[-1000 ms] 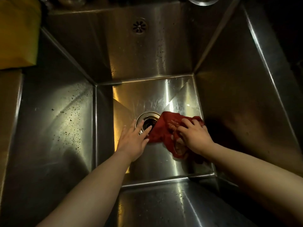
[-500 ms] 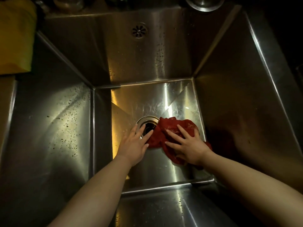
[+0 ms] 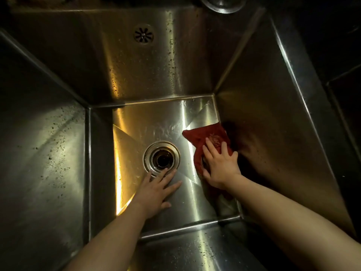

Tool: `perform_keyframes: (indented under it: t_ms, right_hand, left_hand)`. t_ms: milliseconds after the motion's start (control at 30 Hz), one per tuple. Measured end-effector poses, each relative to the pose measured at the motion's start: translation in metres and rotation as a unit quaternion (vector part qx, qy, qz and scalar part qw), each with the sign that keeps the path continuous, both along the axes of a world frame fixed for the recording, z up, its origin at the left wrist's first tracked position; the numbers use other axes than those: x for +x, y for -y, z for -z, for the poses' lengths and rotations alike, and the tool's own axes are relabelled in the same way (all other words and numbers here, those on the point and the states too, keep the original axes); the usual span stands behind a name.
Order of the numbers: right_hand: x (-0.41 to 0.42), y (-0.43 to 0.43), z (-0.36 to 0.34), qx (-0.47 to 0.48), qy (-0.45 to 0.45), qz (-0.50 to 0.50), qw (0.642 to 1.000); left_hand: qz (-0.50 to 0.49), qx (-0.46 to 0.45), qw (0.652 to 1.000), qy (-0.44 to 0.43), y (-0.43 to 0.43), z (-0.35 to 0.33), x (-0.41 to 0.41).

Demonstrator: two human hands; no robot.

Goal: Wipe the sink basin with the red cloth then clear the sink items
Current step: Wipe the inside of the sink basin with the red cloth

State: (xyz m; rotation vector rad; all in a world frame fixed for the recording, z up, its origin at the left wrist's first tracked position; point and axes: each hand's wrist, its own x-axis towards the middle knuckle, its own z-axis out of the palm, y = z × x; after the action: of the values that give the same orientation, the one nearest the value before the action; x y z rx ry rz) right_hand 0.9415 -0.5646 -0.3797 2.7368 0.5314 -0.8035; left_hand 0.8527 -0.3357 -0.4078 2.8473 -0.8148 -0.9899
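Deep in the dim, speckled steel sink (image 3: 58,153), pressing red cloth (image 3: 205,133) by the right wall under flat, spread right grip (image 3: 220,165), resting empty left grip (image 3: 156,190) flat, fingertips at drain (image 3: 161,159).

Right hand (image 3: 220,165): presses flat on crumpled red cloth (image 3: 207,136) by right wall.
Left hand (image 3: 156,189): flat on stainless steel sink basin (image 3: 148,122), fingertips at round drain (image 3: 161,159).

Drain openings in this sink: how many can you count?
2: the main drain in the basin floor, and a small overflow grille on the back wall. The cloth hides some floor.
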Motion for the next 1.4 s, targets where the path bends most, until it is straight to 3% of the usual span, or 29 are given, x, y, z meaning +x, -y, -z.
perform_keyframes:
  t_ms: [167, 333, 467, 633, 833, 1000, 1167, 1400]
  right_hand:
    - [0.004, 0.009, -0.008, -0.025, -0.053, -0.071, 0.996]
    - [-0.009, -0.014, -0.019, -0.064, 0.008, -0.084, 0.994]
    - [-0.002, -0.026, -0.023, -0.169, 0.083, -0.148, 0.971]
    - [0.018, -0.02, -0.022, -0.278, 0.137, -0.134, 0.941]
    - [0.005, -0.022, -0.017, -0.345, 0.107, -0.159, 0.919]
    - [0.007, -0.021, -0.017, -0.318, 0.09, -0.145, 0.933]
    - [0.049, -0.029, -0.019, -0.255, 0.137, -0.1, 0.952]
    - [0.061, -0.028, -0.019, -0.249, 0.156, -0.105, 0.95]
  left_hand:
    - [0.026, 0.013, 1.0, -0.006, 0.006, -0.005, 0.005]
    - [0.052, 0.039, 0.998, -0.01, 0.018, -0.015, 0.024]
    - [0.021, 0.06, 0.998, -0.018, 0.03, -0.023, 0.037]
    - [-0.009, 0.073, 0.997, -0.016, 0.033, -0.024, 0.048]
    - [0.0, 0.074, 0.997, -0.011, 0.031, -0.022, 0.045]
    - [-0.014, 0.056, 0.998, -0.013, 0.029, -0.021, 0.046]
    - [-0.006, 0.05, 0.999, -0.015, 0.027, -0.02, 0.048]
    - [-0.002, 0.053, 0.999, -0.015, 0.029, -0.023, 0.047]
